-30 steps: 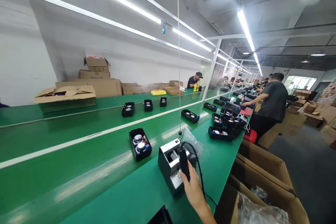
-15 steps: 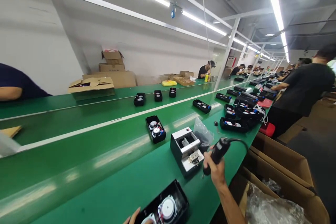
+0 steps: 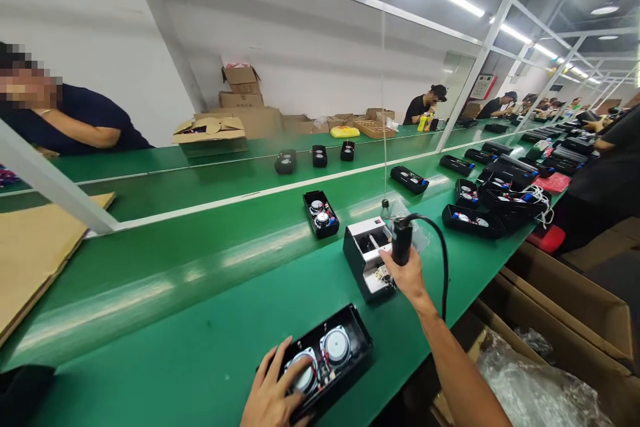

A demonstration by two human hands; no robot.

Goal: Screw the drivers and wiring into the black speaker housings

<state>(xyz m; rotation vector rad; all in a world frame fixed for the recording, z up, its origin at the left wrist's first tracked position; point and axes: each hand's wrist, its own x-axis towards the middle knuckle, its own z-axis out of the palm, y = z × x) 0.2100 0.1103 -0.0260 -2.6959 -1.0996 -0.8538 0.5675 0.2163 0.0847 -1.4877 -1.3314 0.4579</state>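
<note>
My left hand (image 3: 275, 383) grips the near-left end of an open black speaker box (image 3: 357, 355), its fingers over the rim and onto one of the speakers. Two round speakers with white backs (image 3: 336, 345) and some wiring show inside this box. In my right hand (image 3: 407, 273) is a black electric screwdriver (image 3: 401, 241), held upright with its cord curving off to the right. The screwdriver is at the front of a black and white screw feeder (image 3: 356, 260); my hand hides its tip. A clear plastic bag (image 3: 417, 235) lies behind the feeder.
Another open speaker box (image 3: 321, 215) sits beyond the feeder on the green bench (image 3: 200, 340). Several more boxes (image 3: 473, 220) crowd the right side. Cardboard cartons (image 3: 575, 293) stand below the bench edge. A co-worker (image 3: 100, 117) leans at the far left; others work farther along.
My view has swung to the right and down. The screwdriver has gone from tilted beside the feeder to upright at its front. More of my left hand and its speaker box now shows.
</note>
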